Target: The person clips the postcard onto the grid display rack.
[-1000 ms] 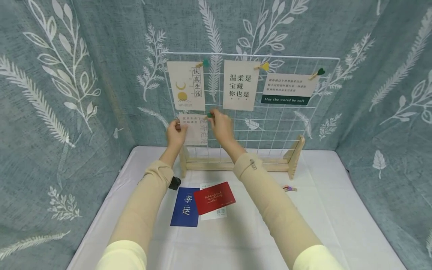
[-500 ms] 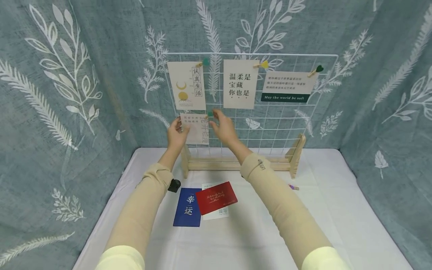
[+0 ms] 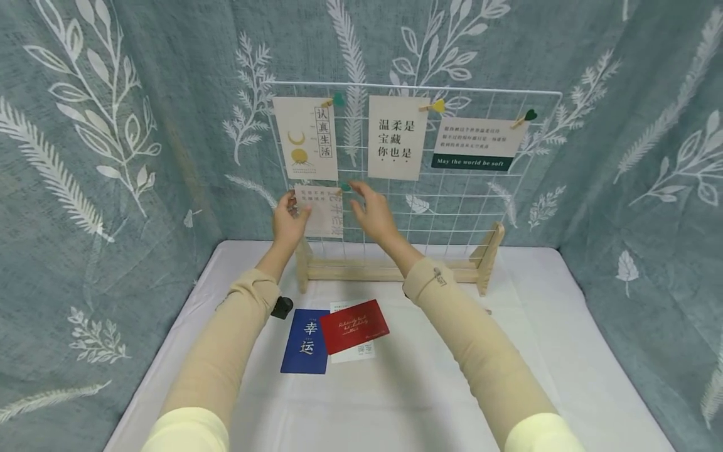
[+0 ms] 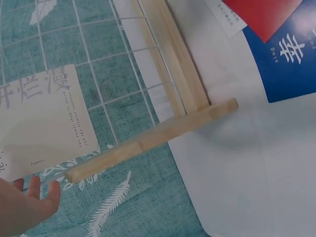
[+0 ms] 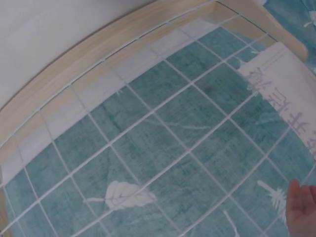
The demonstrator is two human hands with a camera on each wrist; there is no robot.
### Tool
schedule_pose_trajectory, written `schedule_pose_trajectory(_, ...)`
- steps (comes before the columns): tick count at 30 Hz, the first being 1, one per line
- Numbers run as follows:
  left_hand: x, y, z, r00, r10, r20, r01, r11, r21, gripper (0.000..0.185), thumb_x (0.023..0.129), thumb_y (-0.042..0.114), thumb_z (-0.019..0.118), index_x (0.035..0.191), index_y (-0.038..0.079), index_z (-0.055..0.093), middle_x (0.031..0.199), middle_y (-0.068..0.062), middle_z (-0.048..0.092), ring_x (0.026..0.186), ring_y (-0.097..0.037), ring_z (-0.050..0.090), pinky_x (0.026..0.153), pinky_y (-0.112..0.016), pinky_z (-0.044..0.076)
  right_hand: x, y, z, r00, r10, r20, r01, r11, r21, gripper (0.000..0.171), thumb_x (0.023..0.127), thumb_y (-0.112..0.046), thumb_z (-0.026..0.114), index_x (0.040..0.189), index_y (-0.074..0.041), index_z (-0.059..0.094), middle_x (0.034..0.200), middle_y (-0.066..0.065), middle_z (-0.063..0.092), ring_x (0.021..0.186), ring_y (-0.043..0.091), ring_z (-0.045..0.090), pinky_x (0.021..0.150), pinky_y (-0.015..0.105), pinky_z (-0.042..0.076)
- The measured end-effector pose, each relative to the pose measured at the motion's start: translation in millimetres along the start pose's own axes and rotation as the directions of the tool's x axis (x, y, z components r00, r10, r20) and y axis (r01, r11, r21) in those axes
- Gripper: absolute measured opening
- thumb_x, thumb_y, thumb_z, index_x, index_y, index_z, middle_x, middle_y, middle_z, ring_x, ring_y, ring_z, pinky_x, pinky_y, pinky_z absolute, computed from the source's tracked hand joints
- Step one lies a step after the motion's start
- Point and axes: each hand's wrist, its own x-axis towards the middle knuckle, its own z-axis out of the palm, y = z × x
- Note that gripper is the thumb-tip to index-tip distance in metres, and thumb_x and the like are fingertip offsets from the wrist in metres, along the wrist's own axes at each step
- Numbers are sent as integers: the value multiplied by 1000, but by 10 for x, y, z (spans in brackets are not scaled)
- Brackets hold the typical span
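Note:
A pale card (image 3: 319, 216) with faint grey-violet lettering hangs low on the left of the white wire grid (image 3: 446, 204). A teal clip (image 3: 344, 187) sits at its upper right corner. My left hand (image 3: 289, 225) holds the card's left edge, thumb on the front and other fingers partly behind. In the left wrist view, loosely bent fingers of the left hand (image 4: 29, 205) show at the card's edge. My right hand (image 3: 374, 215) is just right of the clip, thumb and index finger spread with nothing between them. Part of the right hand (image 5: 301, 207) shows at the right wrist view's edge.
Above hang a moon card (image 3: 307, 141), a lettered card (image 3: 395, 141) and a green-banded card (image 3: 477, 144), each clipped. A wooden base (image 3: 390, 273) supports the grid. On the table lie a blue card (image 3: 305, 342), a red card (image 3: 354, 326) and a black object (image 3: 282, 307).
My right thumb and index finger have let go of the teal clip and spread apart beside it. The card stays on the grid with the left hand at its edge. The head view has shifted slightly.

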Motion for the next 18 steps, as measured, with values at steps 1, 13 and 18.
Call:
schedule_pose_trajectory(1, 46, -39, 4, 1000, 0, -3, 0, 1000, 0, 57, 93, 9, 56, 143, -2, 31, 141, -27, 41, 131, -41, 41, 112, -42, 34, 5, 6, -6, 1000, -5, -1, 5, 1000, -3, 40, 96, -5, 50, 135, 2, 44, 140, 16, 49, 130, 29, 47, 107, 34, 41)
schedule_pose_trajectory(13, 4, -100, -27, 999, -11, 50, 13, 1000, -23, 60, 95, 11, 54, 146, -2, 25, 144, -29, 35, 134, -43, 35, 114, -45, 30, -142, 156, 2, 999, -39, -19, 37, 993, -108, 34, 94, -3, 52, 128, 1, 52, 129, 16, 59, 117, 29, 57, 101, 35, 47)
schedule_pose_trajectory(18, -103, 73, -89, 999, -2, 48, 3, 1000, -21, 57, 95, 9, 53, 144, -4, 27, 142, -29, 37, 132, -43, 37, 113, -44, 31, -146, 211, -29, 998, -50, -45, 47, 996, -76, 33, 93, 1, 53, 125, 2, 55, 127, 17, 60, 113, 31, 59, 96, 36, 50)
